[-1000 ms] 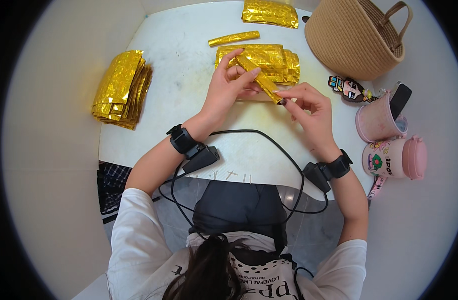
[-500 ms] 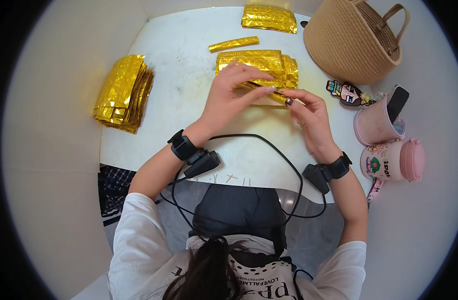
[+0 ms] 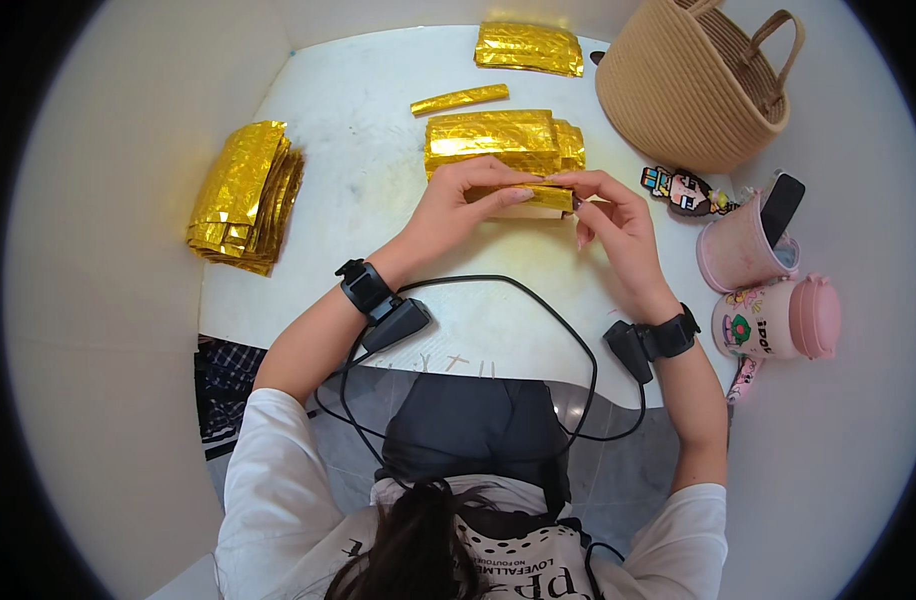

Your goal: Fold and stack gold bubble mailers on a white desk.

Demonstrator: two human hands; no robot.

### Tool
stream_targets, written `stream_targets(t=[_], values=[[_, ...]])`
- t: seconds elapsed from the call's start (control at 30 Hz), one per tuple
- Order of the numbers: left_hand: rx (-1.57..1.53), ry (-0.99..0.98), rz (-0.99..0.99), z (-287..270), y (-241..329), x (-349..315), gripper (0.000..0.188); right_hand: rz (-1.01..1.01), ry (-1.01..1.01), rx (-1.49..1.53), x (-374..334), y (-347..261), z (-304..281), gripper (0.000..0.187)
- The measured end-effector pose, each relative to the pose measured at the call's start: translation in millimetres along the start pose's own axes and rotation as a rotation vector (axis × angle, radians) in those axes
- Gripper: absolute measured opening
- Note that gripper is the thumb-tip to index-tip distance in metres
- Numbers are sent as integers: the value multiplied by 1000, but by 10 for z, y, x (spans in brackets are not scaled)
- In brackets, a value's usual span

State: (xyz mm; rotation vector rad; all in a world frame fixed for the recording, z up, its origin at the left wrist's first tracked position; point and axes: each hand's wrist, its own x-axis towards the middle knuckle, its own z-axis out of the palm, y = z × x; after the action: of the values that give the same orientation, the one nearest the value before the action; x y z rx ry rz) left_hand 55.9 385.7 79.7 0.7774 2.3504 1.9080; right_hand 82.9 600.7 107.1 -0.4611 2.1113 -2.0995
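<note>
Between my two hands is a narrow folded piece of gold foil paper (image 3: 551, 198), with a pale edge along its near side. My left hand (image 3: 466, 202) pinches its left part between thumb and fingers. The thumb and fingers of my right hand (image 3: 621, 228) close on its right end. Just beyond lies a stack of gold foil sheets (image 3: 490, 138), partly covered by my left fingers. Farther off, a slim gold foil roll (image 3: 460, 99) rests by itself on the white table (image 3: 348, 190).
A thick pile of gold foil (image 3: 238, 190) stands at the left edge, a smaller pile (image 3: 528, 50) at the back. On the right are a woven basket (image 3: 678, 90), a character charm (image 3: 686, 192), a pink cup with a phone (image 3: 733, 250) and a pink bottle (image 3: 773, 320). Black cables (image 3: 508, 281) join my wrist straps.
The gold foil piece has turned from a slant to nearly level. Both hands have shifted with it, and my fingertips have come closer together along its far edge.
</note>
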Motion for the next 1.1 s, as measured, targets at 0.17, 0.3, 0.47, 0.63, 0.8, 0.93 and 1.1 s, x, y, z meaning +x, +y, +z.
stream_targets(t=[0.17,0.3,0.47,0.63,0.8,0.93,1.1], values=[[-73,-24,-55,12,-32,12,24,-27,-39,-99,28,18,-78,27],[-90,-57,-96,-18,-85,20,22,-37,-37,-336,16,-4,-116,26],[-87,-99,-130,-21,-51,12,20,-160,0,-550,38,-75,-140,25],[-131,-121,-141,-18,-44,12,21,-256,-39,-625,17,-110,-152,24],[-125,-141,-184,-16,-55,34,23,-426,-12,-644,24,-44,-173,22],[-136,-143,-180,-29,-57,25,23,-438,-30,-628,21,-39,-169,21],[-85,-167,-180,-41,-111,27,23,-202,-88,-644,12,-71,-208,21]])
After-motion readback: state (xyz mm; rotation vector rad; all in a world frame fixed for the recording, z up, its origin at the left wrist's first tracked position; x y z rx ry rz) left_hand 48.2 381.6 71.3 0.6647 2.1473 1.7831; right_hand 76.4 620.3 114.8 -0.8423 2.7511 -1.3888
